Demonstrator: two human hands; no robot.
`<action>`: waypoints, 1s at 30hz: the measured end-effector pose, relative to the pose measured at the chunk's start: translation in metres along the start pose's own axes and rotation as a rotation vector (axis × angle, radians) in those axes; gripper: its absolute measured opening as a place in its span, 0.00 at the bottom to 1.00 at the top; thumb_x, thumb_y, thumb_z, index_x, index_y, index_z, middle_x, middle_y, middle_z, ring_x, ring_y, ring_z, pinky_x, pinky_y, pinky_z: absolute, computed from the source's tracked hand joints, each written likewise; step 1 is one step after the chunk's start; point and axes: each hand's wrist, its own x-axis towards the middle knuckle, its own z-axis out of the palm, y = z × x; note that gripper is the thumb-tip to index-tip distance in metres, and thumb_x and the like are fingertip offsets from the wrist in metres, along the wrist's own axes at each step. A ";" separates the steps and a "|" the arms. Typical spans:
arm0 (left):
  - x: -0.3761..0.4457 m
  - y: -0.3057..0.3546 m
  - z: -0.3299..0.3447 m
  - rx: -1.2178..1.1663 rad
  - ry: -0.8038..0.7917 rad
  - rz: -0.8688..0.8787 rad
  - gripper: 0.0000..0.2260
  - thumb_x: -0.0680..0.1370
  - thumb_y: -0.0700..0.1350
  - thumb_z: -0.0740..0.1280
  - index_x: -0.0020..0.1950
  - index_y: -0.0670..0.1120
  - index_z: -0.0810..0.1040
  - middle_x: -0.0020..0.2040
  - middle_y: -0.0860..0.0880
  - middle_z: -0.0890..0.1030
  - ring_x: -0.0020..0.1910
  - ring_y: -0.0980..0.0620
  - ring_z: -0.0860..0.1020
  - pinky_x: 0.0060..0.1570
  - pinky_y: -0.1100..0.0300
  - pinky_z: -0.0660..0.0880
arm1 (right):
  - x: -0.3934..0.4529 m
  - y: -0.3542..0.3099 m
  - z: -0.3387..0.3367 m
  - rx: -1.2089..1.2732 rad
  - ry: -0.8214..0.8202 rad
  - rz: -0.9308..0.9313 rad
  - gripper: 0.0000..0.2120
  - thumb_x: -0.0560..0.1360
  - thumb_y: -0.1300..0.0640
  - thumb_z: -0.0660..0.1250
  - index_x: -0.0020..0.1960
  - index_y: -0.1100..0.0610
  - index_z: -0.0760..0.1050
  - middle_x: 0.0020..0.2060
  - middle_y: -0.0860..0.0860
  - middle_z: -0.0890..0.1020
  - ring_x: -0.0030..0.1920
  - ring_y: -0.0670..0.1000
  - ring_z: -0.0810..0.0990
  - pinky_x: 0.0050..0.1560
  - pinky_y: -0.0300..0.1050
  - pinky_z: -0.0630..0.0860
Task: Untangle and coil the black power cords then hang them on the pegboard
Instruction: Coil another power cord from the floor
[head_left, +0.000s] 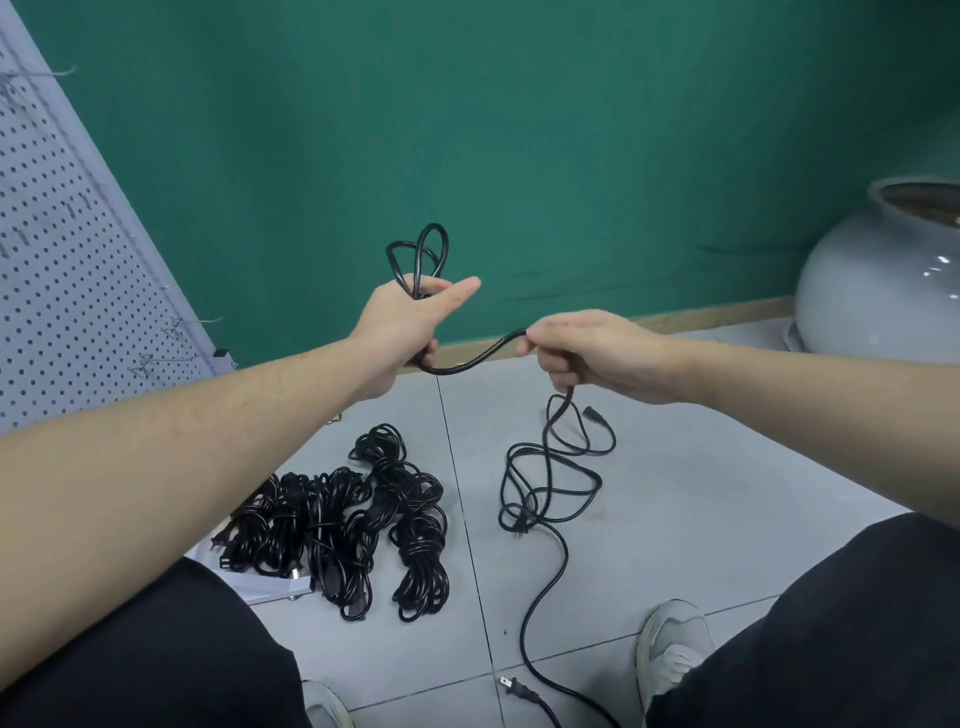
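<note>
Cord (470, 358), black, smooth rubbery jacket, round section. My left hand (402, 332) curls its grip round a few small loops that stick up above the fist. My right hand (582, 353) pinches the same cord just beside it; a short sagging span joins both grips. Below my right grip the cord drops to a loose tangle (550, 478) on the grey tiled floor (675, 467). Coiled bundles (358, 525) lie left of it. Perforated pegboard (57, 270) leans far left.

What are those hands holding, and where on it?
One black power cord: left hand grips its started loops, right hand grips the free length.
</note>
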 end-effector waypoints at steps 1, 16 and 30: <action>-0.001 0.000 0.002 0.020 -0.012 -0.001 0.19 0.72 0.61 0.77 0.53 0.50 0.80 0.32 0.50 0.71 0.24 0.53 0.68 0.27 0.62 0.71 | 0.002 0.000 0.003 -0.037 0.039 -0.030 0.14 0.86 0.53 0.57 0.52 0.58 0.79 0.31 0.49 0.70 0.30 0.49 0.66 0.36 0.39 0.67; -0.020 -0.009 0.027 0.471 -0.360 0.155 0.13 0.75 0.41 0.72 0.58 0.53 0.80 0.42 0.53 0.77 0.37 0.55 0.73 0.35 0.65 0.70 | 0.009 -0.013 0.002 -0.259 0.449 -0.193 0.19 0.72 0.46 0.77 0.36 0.55 0.70 0.25 0.45 0.66 0.26 0.46 0.61 0.27 0.38 0.60; -0.031 -0.002 0.036 0.073 -0.426 0.087 0.10 0.79 0.39 0.64 0.48 0.52 0.83 0.30 0.50 0.75 0.36 0.49 0.78 0.43 0.49 0.79 | 0.002 -0.019 -0.015 -0.380 0.587 -0.248 0.20 0.75 0.38 0.71 0.58 0.49 0.71 0.35 0.50 0.78 0.23 0.50 0.74 0.29 0.42 0.75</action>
